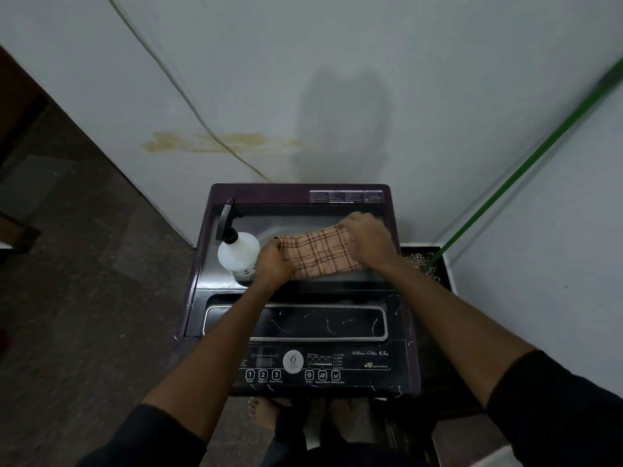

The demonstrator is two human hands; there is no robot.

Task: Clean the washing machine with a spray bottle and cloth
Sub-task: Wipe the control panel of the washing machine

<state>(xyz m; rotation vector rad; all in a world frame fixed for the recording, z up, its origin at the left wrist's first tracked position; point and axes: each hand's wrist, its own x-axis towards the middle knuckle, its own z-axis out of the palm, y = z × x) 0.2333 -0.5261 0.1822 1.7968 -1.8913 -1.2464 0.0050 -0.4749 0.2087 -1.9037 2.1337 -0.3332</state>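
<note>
A dark top-loading washing machine [300, 335] stands against the white wall, its lid closed. On the lid's left side stands a white spray bottle [237, 254] with a black trigger head. A beige cloth [320, 252] with a dark checked pattern lies stretched across the lid. My left hand [271, 264] grips the cloth's left end, right beside the bottle. My right hand [367, 239] holds the cloth's right end near the lid's back right.
A pale cable [188, 96] runs down the wall behind the machine. A green pole [526, 163] leans in the right corner above a dark tray [435, 264]. The control panel [313, 367] faces me, with my feet below it. Brown floor lies to the left.
</note>
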